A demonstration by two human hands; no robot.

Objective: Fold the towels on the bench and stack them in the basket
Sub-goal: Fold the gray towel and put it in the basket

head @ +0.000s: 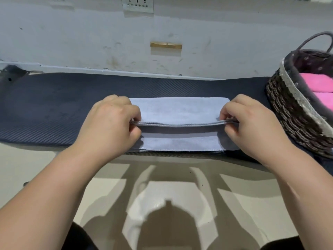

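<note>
A pale blue towel [180, 109] lies across the middle of the bench on its dark ribbed mat [54, 109], long side running left to right. The left hand [110, 127] pinches the towel's left end between thumb and curled fingers, and the right hand [252, 123] pinches the right end the same way. Between them a doubled edge of the cloth is held up off the mat, stretched nearly straight. Below that raised edge a strip of the towel rests flat, reaching to the front lip of the bench. At the right end of the bench stands a wicker basket [292, 109] with a dark lining and a loop handle, near the right hand but apart from it. Folded pink towels [317, 83] lie inside it. Behind the bench runs a scuffed white wall [90, 42] with a socket plate [137, 3] high up, and the person's shadow falls on the pale floor [27, 168] below.
</note>
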